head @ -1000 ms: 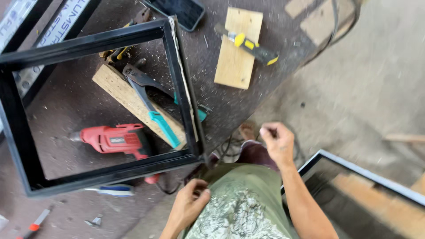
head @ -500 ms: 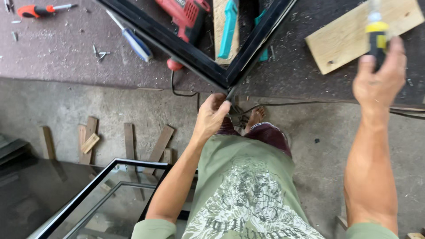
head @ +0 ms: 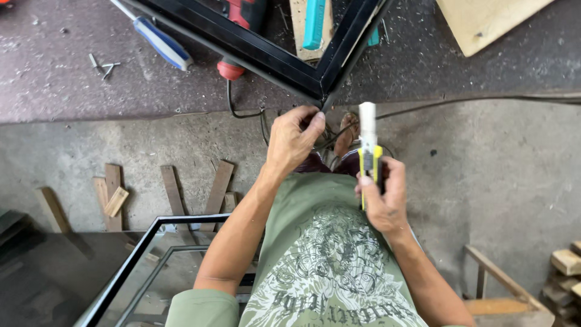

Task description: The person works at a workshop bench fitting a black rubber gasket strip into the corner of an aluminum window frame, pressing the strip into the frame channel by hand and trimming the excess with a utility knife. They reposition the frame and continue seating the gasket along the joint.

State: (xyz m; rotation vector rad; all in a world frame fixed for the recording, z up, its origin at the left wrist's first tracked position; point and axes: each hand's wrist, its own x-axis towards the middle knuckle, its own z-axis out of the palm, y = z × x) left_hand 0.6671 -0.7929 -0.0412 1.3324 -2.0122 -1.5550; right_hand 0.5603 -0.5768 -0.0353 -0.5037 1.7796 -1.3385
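Right grip: the right hand (head: 384, 203) is wrapped closed around a yellow-and-black utility knife (head: 368, 148), pointing to 12 o'clock.
Left grip: the left hand (head: 293, 138) has fingers curled, pinching at the black frame (head: 266, 51) corner at 12 o'clock.
Counter: a blue-handled screwdriver (head: 158, 47) lies at 10 o'clock and a red drill (head: 239, 36) sits inside the frame.

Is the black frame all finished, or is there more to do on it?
The black frame already looks joined at its corner and lies on the bench. In hand: the right hand holds a yellow-handled tool upright, and the left hand pinches something small just below that corner; what it is cannot be told. The red drill and loose screws lie out, so work is probably left.
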